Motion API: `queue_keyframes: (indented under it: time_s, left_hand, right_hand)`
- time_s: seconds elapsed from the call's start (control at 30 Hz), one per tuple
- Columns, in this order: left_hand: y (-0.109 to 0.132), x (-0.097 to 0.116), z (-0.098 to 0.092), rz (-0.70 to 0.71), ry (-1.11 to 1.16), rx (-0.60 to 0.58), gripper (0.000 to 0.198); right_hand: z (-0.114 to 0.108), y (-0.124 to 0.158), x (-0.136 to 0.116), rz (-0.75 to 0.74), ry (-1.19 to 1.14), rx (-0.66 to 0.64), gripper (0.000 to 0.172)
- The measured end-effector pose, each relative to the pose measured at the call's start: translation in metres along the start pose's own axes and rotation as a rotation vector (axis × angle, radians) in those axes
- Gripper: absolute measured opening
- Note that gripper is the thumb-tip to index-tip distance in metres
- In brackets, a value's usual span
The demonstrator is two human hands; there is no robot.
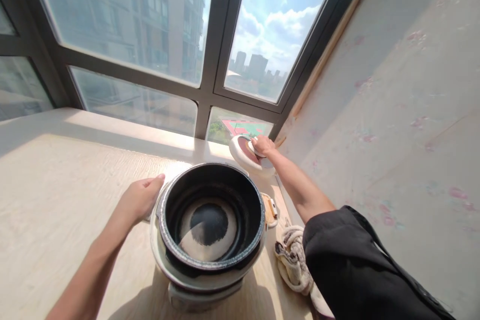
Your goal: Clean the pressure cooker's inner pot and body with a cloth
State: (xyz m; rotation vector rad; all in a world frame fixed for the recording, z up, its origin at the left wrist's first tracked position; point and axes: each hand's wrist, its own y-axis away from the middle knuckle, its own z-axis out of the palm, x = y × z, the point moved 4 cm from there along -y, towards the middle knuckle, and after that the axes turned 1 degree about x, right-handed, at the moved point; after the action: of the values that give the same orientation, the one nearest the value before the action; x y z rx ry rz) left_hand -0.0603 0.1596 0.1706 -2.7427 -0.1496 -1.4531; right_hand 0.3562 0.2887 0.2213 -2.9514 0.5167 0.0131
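An electric pressure cooker stands with its top off on the pale ledge. Its black inner pot shows a worn, lighter ring on the bottom, with sunlight across it. My left hand is closed at the cooker's left side, thumb up by the rim; its fingertips are partly hidden, and it seems to grip the side handle. Beyond the pot to the right, my right hand is wrapped round the handle of the round white and maroon lid. The lid is tilted, apart from the cooker, close to the window.
A crumpled, thick off-white cloth or cord bundle lies right of the cooker. Dark window frames rise behind the ledge. A flowered wall bounds the right side, near my right arm.
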Motion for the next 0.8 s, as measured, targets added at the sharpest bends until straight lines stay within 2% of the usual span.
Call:
queue_keyframes:
  time_s: [0.1,0.27,0.4,0.6,0.8]
  left_hand:
    - [0.001,0.0,0.002,-0.055,-0.024,-0.062,0.048]
    - [0.002,-0.001,0.001,-0.108,0.016,-0.081,0.049]
    - [0.0,-0.004,0.002,-0.152,0.013,-0.075,0.051]
    - [-0.001,-0.007,0.001,-0.152,0.048,-0.038,0.049]
    - [-0.003,-0.008,0.002,-0.141,0.05,-0.034,0.048]
  right_hand:
    - [0.027,0.003,0.003,0.01,0.04,-0.044,0.051]
    - [0.065,0.018,-0.001,-0.055,0.092,-0.094,0.047]
    - [0.086,0.025,-0.001,-0.084,0.115,-0.104,0.047]
    - [0.106,0.028,0.005,-0.058,0.128,-0.105,0.048]
    - [0.113,0.034,0.012,-0.038,0.141,-0.133,0.045]
